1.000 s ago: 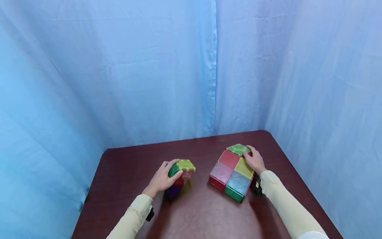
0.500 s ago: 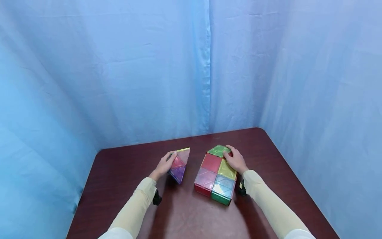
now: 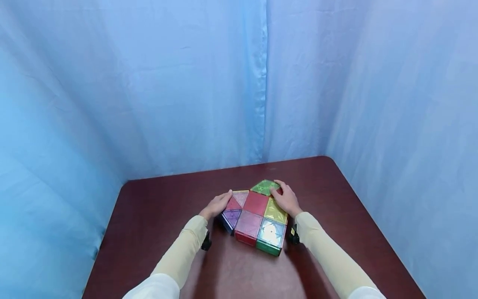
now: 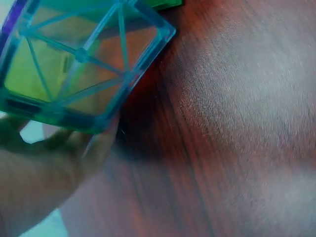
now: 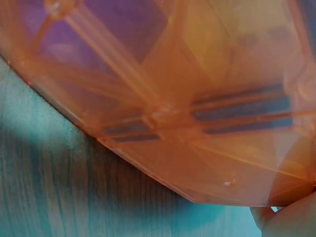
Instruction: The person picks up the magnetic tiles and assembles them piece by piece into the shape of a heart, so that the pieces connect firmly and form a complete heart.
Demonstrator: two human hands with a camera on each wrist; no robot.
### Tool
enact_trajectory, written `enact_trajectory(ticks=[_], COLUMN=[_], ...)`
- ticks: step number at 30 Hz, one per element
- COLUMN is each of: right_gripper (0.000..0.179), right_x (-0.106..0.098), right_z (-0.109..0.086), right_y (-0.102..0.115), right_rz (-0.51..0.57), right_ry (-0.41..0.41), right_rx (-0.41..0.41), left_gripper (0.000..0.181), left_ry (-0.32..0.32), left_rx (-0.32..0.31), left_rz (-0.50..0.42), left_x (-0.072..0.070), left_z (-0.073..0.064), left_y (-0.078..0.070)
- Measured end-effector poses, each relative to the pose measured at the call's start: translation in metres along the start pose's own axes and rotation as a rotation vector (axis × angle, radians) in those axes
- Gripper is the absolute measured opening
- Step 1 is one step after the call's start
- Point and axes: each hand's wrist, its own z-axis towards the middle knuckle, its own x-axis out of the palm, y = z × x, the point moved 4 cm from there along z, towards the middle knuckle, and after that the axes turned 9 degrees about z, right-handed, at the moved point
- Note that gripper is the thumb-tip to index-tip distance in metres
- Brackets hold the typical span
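A larger block of see-through magnetic tiles [image 3: 255, 202] lies on the table, its top showing red, yellow, pink, clear and green pieces. My left hand [image 3: 216, 205] grips a smaller magnetic-tile block [image 3: 232, 216] with pink, red and purple triangles on top. This smaller block sits right against the larger one's left side. At the far right corner my right hand [image 3: 287, 199] holds the larger block, thumb over the green top. A blue-edged tile [image 4: 81, 55] fills the upper left of the left wrist view, fingers beneath it. An orange side tile [image 5: 163, 113] dominates the right wrist view.
The dark red-brown table [image 3: 160, 232] has a rounded far right corner. Light blue curtains [image 3: 194, 83] hang around its back and sides. Dark wrist devices show below both sleeves.
My left hand has turned the smaller block and brought it right, up against the larger block. The larger block and my right hand have shifted left in the head view.
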Motion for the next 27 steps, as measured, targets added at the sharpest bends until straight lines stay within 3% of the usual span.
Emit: enact_trajectory(ticks=[4,7,10,15,19,23,27], right_gripper=[0.062,0.063,0.063,0.061,0.061,0.059,0.059], right_x=[0.000,0.002,0.005,0.017,0.029,0.043,0.056], right_z=[0.000,-0.002,-0.007,-0.024,-0.037,-0.042,-0.034], right_y=[-0.001,-0.002,-0.004,0.000,0.007,0.010,0.016], right_rz=[0.000,0.016,0.038,0.099,0.178,0.217,0.241], right_ry=[0.004,-0.004,-0.032,-0.111,-0.197,-0.284,-0.295], right_rx=[0.016,0.023,0.034,0.067,0.105,0.131,0.130], left_gripper=[0.064,0.061,0.067,0.083,0.087,0.086,0.084], left_ry=[-0.063,-0.141,-0.195,-0.280,-0.430,-0.559,-0.570], left_rx=[-0.001,0.013,-0.016,-0.050,-0.024,-0.054,-0.090], left_rz=[0.112,0.132,0.149,0.128,0.015,-0.070,-0.084], left_x=[-0.001,0.002,0.010,0.023,0.022,0.019,0.013], left_z=[-0.011,-0.025,-0.046,-0.071,-0.073,-0.070,-0.064], left_y=[-0.010,-0.017,-0.020,-0.013,-0.001,0.016,0.028])
